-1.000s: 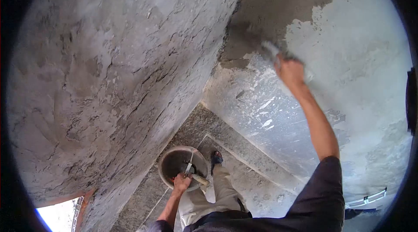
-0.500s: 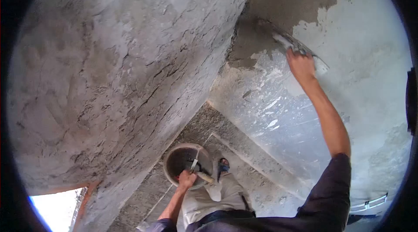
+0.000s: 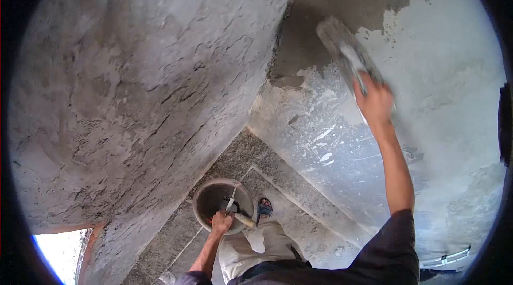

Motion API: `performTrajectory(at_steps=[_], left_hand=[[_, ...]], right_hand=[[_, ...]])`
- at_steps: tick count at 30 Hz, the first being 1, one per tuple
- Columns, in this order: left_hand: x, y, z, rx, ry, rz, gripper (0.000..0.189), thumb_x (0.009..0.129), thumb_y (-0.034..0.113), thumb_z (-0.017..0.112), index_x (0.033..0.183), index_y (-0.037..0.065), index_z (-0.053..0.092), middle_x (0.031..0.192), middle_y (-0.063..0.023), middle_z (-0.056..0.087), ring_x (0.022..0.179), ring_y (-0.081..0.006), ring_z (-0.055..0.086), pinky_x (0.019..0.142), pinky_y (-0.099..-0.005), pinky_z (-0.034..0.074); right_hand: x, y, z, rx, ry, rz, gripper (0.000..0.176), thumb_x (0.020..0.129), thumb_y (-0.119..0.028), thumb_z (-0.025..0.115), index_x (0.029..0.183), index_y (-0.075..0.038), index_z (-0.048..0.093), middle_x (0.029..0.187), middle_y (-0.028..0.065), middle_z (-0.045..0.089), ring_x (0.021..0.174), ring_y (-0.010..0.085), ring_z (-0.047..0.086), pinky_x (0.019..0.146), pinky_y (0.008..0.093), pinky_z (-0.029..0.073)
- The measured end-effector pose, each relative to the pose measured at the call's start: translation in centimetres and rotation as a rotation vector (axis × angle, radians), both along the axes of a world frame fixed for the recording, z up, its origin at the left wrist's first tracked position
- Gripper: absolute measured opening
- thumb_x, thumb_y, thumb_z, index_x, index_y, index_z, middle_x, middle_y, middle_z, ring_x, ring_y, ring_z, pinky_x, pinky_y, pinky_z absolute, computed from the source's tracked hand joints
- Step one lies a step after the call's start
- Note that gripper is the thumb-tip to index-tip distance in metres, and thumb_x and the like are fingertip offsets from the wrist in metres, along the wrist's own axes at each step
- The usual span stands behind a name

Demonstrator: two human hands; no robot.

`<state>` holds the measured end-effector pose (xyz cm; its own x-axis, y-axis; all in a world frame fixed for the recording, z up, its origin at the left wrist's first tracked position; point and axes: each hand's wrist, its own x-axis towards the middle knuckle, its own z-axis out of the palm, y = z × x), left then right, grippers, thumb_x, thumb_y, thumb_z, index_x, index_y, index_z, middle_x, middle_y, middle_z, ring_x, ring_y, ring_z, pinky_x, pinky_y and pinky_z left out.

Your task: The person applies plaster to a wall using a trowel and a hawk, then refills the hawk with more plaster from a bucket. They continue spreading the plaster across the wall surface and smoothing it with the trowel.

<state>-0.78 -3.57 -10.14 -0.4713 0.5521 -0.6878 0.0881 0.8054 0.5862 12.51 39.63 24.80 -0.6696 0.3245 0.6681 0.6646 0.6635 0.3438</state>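
Observation:
My right hand (image 3: 376, 104) is closed around the handle of a long plastering trowel (image 3: 338, 36), its plate slanting up and left against the wall. Beneath its upper end lies dark, damp-looking plaster (image 3: 304, 33); paler wall surrounds the lower part. My left hand (image 3: 222, 222) is closed low down, over the near side of a round bucket (image 3: 203, 203). Beside its fingers show a narrow pale metal strip (image 3: 231, 203) and a short wooden handle (image 3: 245, 220). What these fingers grip, I cannot tell.
A rough, cracked wall (image 3: 133, 98) slopes along the left and meets the plastered wall (image 3: 449, 98) in a corner. A raised ledge (image 3: 299, 189) runs along its foot. My sandalled foot (image 3: 264, 207) is beside the bucket. A bright opening (image 3: 61, 255) is at lower left.
My right hand has drawn the trowel downward along the wall, and more of its plate now faces me. My left hand stays at the bucket; the whole view has shifted slightly.

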Motion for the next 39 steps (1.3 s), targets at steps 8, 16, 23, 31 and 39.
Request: performTrajectory(at_steps=[8, 16, 23, 31, 39], left_hand=[[3.3, -1.3, -5.7, 0.122, -0.083, 0.244, 0.048, 0.074, 0.039, 0.059, 0.106, 0.004, 0.063, 0.096, -0.0249, 0.063, 0.097, -0.0382, 0.060, 0.084, -0.0434, 0.046], [5.4, 2.3, -4.2, 0.009, -0.073, 0.264, 0.045, 0.077, 0.037, 0.055, 0.106, 0.003, 0.062, 0.091, -0.0262, 0.063, 0.091, -0.0402, 0.061, 0.078, -0.0465, 0.046], [4.8, 6.7, 7.1, 0.067, 0.243, 0.328, 0.044, 0.082, 0.043, 0.052, 0.083, 0.000, 0.063, 0.076, -0.0214, 0.062, 0.073, -0.0359, 0.060, 0.068, -0.0436, 0.045], [5.3, 11.0, 18.3, 0.492, -0.092, 0.499, 0.034, 0.092, 0.032, 0.048, 0.078, 0.003, 0.057, 0.052, 0.0040, 0.039, 0.047, -0.0052, 0.034, 0.044, -0.0252, 0.025], [4.1, 13.5, 16.4, 0.518, -0.102, 0.583, 0.034, 0.095, 0.032, 0.042, 0.080, 0.006, 0.058, 0.055, 0.0053, 0.037, 0.050, -0.0057, 0.031, 0.048, -0.0235, 0.024]], right_hand=[[0.6, 0.5, -19.2, -0.451, -0.465, -0.102, 0.014, 0.076, -0.012, 0.055, 0.074, -0.009, 0.068, 0.067, 0.0138, 0.065, 0.067, 0.0290, 0.067, 0.058, 0.0428, 0.051], [9.9, -11.2, -32.7, -1.371, -0.193, -0.272, 0.046, 0.084, -0.036, 0.060, 0.119, -0.009, 0.046, 0.088, 0.0248, 0.063, 0.084, 0.0416, 0.060, 0.074, 0.0481, 0.046], [8.8, -10.2, -26.2, -1.321, 0.293, -0.082, 0.060, 0.089, -0.043, 0.052, 0.128, 0.000, 0.036, 0.104, 0.0283, 0.059, 0.096, 0.0440, 0.056, 0.082, 0.0462, 0.043], [8.7, -9.3, -18.5, -2.186, 0.699, 0.205, 0.046, 0.096, -0.038, 0.041, 0.118, 0.001, 0.053, 0.109, 0.0105, 0.060, 0.100, 0.0171, 0.053, 0.088, 0.0302, 0.041], [9.9, -12.3, -19.5, -2.694, 0.619, 0.024, 0.035, 0.091, -0.020, 0.046, 0.117, 0.003, 0.055, 0.100, 0.0089, 0.062, 0.082, 0.0116, 0.059, 0.069, 0.0263, 0.049]])
